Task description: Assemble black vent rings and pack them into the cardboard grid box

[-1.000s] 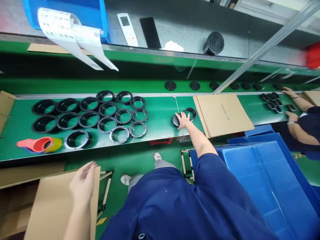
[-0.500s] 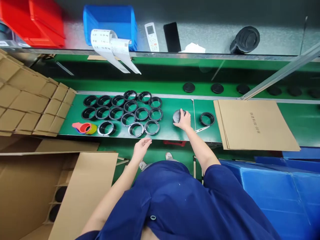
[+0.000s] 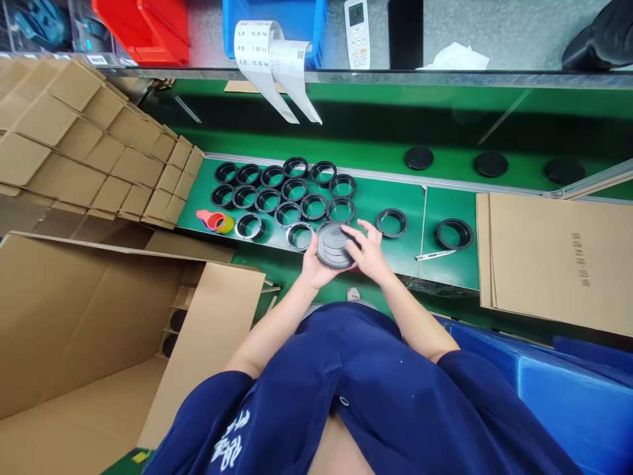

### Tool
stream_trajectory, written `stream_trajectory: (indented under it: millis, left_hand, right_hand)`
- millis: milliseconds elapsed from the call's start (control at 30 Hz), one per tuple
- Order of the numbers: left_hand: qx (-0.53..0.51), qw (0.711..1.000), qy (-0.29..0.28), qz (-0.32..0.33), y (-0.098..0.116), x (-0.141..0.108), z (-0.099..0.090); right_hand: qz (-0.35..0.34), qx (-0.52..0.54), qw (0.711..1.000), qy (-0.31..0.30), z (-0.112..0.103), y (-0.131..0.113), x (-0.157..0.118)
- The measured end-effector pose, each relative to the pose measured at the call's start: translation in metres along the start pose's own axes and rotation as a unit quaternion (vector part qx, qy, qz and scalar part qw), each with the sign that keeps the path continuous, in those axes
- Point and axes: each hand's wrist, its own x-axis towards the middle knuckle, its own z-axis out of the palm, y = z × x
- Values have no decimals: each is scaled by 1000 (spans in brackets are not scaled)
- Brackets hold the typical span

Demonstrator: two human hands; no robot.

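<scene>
My left hand (image 3: 318, 269) grips a dark disc (image 3: 333, 245) over the near edge of the green bench (image 3: 405, 196); my right hand (image 3: 372, 254), fingers loosely spread, touches the disc's top. Black rings (image 3: 283, 191) sit beyond, mostly left.

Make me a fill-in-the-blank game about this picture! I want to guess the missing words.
1. The left hand and right hand both touch a dark disc whose shape is ____.
2. The bench top is coloured ____.
3. The printed paper strip hangs in front of a bin that is ____.
4. The flat cardboard lies toward the person's ____ side.

Missing words: round; green; blue; right.
</scene>
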Motion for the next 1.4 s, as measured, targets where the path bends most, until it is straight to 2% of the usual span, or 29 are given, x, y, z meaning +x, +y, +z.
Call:
stream_trajectory:
  millis: [100, 233, 367, 500, 600, 733, 900, 967, 1067, 1200, 1267, 1333, 1400]
  left_hand:
    - [24, 1000, -12, -16, 4, -13, 0]
    - [63, 998, -12, -5, 3, -23, 4]
    - [78, 997, -11, 8, 0, -31, 14]
    - [70, 997, -13, 16, -1, -38, 24]
    - [70, 997, -22, 10, -4, -40, 25]
    - [55, 998, -28, -10, -9, -39, 24]
    - [50, 998, -17, -22, -11, -36, 22]
    - [53, 998, 8, -18, -13, -32, 19]
    - [70, 996, 45, -15, -22, -22, 12]
    - [106, 991, 71, -46, -36, -5, 7]
    - [118, 987, 88, -71, -39, 2, 5]
    - [137, 980, 117, -86, -36, 6, 1]
    - [163, 973, 139, -83, -30, 5, -7]
  right_hand:
    - [-69, -12, 997, -22, -20, 9, 6]
    - [-106, -6, 993, -46, -22, 11, 9]
    - [-103, 32, 992, -66, -19, 0, 7]
    - [-68, 121, 987, -78, -29, -9, 1]
    - [-39, 175, 981, -67, -36, -11, -4]
    - [-32, 195, 979, -60, -40, -7, -9]
    - [-58, 131, 988, -53, -38, 1, -16]
    - [-123, 51, 989, -68, -35, 4, -22]
    - [-205, -62, 968, -132, -25, 7, -31]
    - [-155, -67, 967, -189, -14, 21, -28]
    - [-111, -73, 974, -182, -14, 38, -12]
    - [-23, -131, 985, -111, -21, 63, 13]
    - [81, -207, 975, -23, -29, 93, 40]
